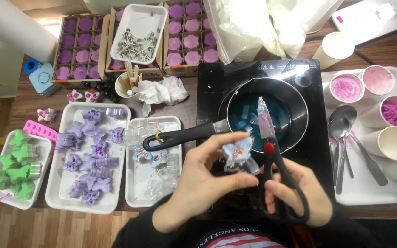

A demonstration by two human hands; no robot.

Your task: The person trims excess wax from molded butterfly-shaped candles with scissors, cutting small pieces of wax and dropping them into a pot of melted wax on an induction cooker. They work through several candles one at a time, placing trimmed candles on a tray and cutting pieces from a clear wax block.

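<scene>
The left hand pinches a pale blue butterfly-shaped candle in its clear plastic mould near the desk's front edge; the right hand grips black-handled scissors, blades shut, over a dark saucepan of blue wax chunks.

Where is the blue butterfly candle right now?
Head view, lower centre: the blue butterfly candle is pinched in the left hand, beside the scissors in the right hand.

The person's 2 hands are bare, without rings or gloves, and a dark top with a striped print covers the chest.
</scene>
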